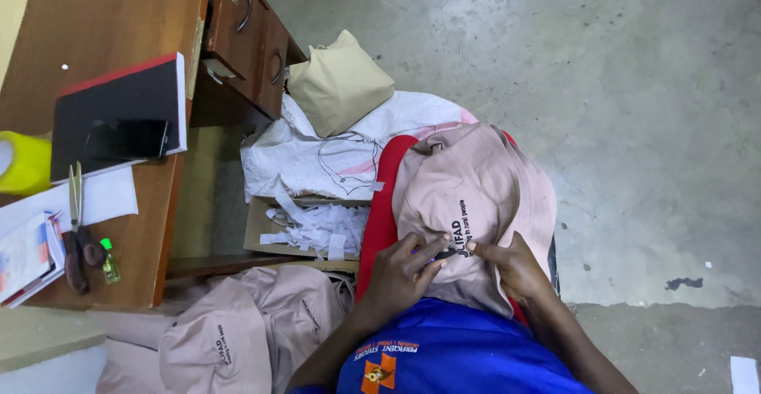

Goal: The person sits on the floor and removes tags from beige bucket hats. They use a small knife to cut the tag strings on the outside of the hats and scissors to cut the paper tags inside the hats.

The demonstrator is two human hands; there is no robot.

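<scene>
Right, starting far left of the counter point(151, 235): a yellow tape roll point(22, 162) sits at the edge, and beside it a black notebook point(119, 116) with a dark phone point(127, 139) lying on top. Below the notebook, scissors point(77, 231) rest on white paper, and a small green-capped bottle point(109, 261) lies just beside them. Under the counter's front edge there's a pile of beige caps point(230, 334) on the floor. Past the counter's drawers, a cardboard box point(261, 227) holds white paper strips, with a white sack point(333, 152) behind it and a tan cloth bundle point(339, 83) on top. Now the action, right of the counter: a beige cap point(476, 196) with dark lettering lies on the lap, over something red. The left hand point(404, 271) is pinched closed on a small dark tool at the lettering; what it is, I cannot tell. The right hand point(515, 263) presses down, fingers curled, gripping the cap's fabric just beside it.
</scene>
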